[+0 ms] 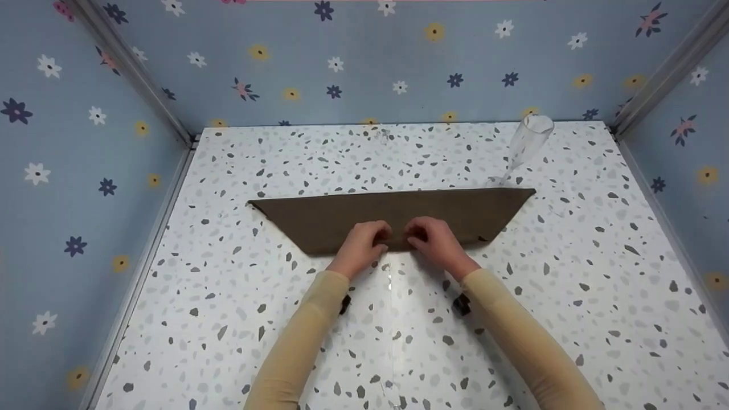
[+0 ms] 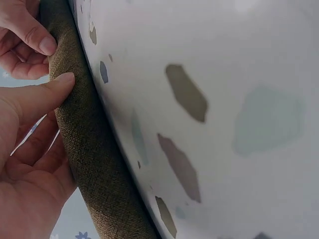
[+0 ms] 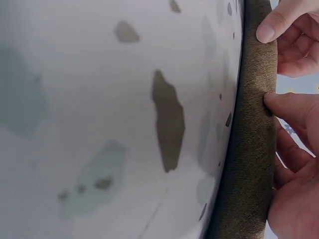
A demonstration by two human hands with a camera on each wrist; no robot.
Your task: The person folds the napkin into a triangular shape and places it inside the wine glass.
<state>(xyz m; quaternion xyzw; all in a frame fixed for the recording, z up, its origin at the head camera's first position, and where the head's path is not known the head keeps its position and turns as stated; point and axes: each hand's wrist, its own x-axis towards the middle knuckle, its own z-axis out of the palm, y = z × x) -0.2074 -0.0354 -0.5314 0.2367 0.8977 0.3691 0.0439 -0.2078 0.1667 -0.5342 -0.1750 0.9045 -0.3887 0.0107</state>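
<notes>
A brown cloth [image 1: 319,219], folded into a long trapezoid, lies on the speckled table with its wider edge at the back. My left hand [image 1: 360,244] is at the middle of its near edge, thumb on the front of the fold and fingers curled over the top. Close beside it, my right hand [image 1: 437,242] grips the same edge in the same way. Both wrist views show the thumbs pressing the thick rounded fold [image 2: 92,149] of cloth. The undersides of the layers are hidden.
A clear champagne flute [image 1: 529,139] stands behind the cloth's back right corner, its foot close to that edge. Blue flowered panels [image 1: 364,62] wall the table at the back and both sides. Small dark objects [image 1: 462,304] show beside the forearms.
</notes>
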